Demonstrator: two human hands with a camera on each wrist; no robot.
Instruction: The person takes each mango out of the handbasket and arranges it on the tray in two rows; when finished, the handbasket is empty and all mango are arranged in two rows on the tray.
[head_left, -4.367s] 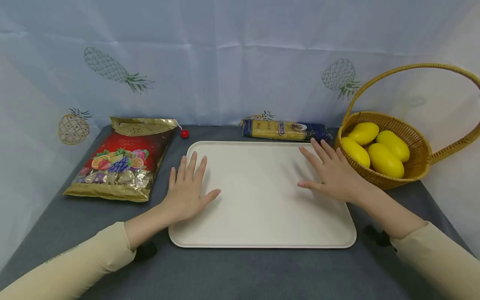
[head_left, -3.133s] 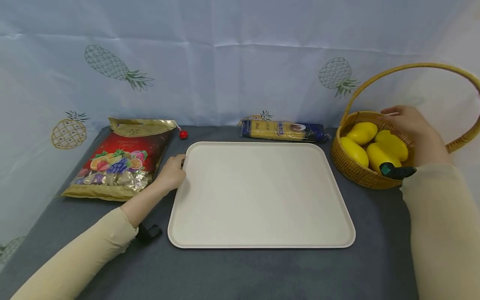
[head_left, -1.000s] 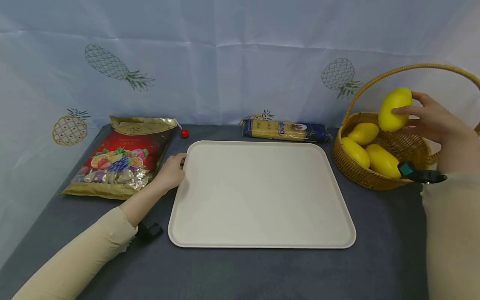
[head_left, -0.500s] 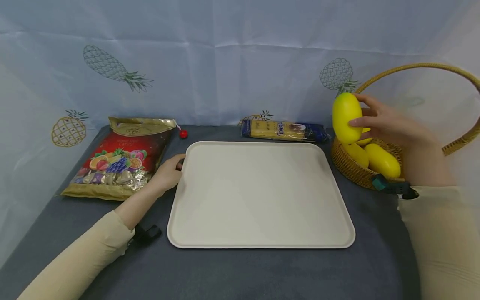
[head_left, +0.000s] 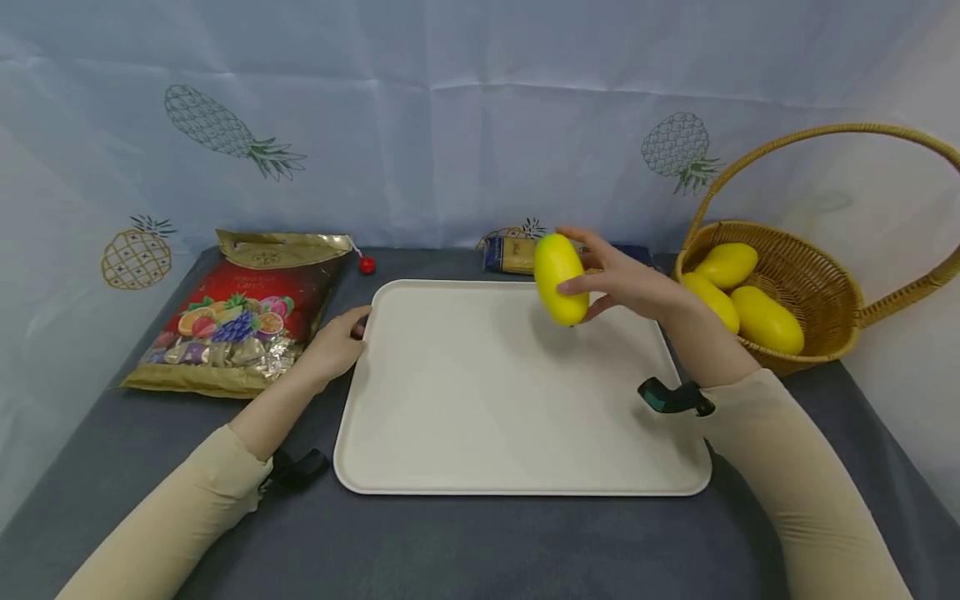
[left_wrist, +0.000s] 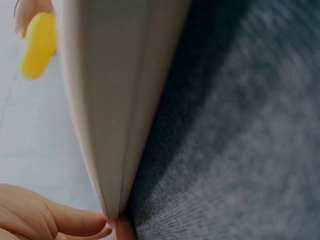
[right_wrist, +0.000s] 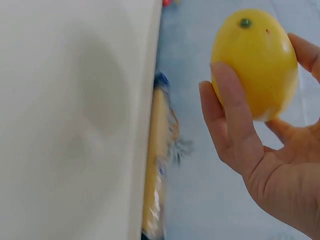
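My right hand (head_left: pixel 626 279) holds a yellow mango (head_left: pixel 557 275) between thumb and fingers, raised above the far part of a cream tray (head_left: pixel 502 408). In the right wrist view a small green stem nub shows on the mango (right_wrist: pixel 262 65). At the tray's left side, my left hand (head_left: pixel 333 346) pinches the rim; the left wrist view has the thumb and a finger meeting at the tray edge (left_wrist: pixel 107 125). Several more mangoes (head_left: pixel 767 321) lie in a wicker basket (head_left: pixel 828 292) at the right.
A red and gold candy bag (head_left: pixel 232 317) lies left of the tray, with a small red ball (head_left: pixel 367 265) near its top corner. Behind the tray is a blue and yellow pasta packet (head_left: pixel 510 254), partly hidden by the right hand. The basket's tall handle (head_left: pixel 825 131) arches upward.
My right hand has lifted a mango out of the basket and carried it left over the tray. My left hand went from spread above the tray to gripping its left rim and has stayed there.
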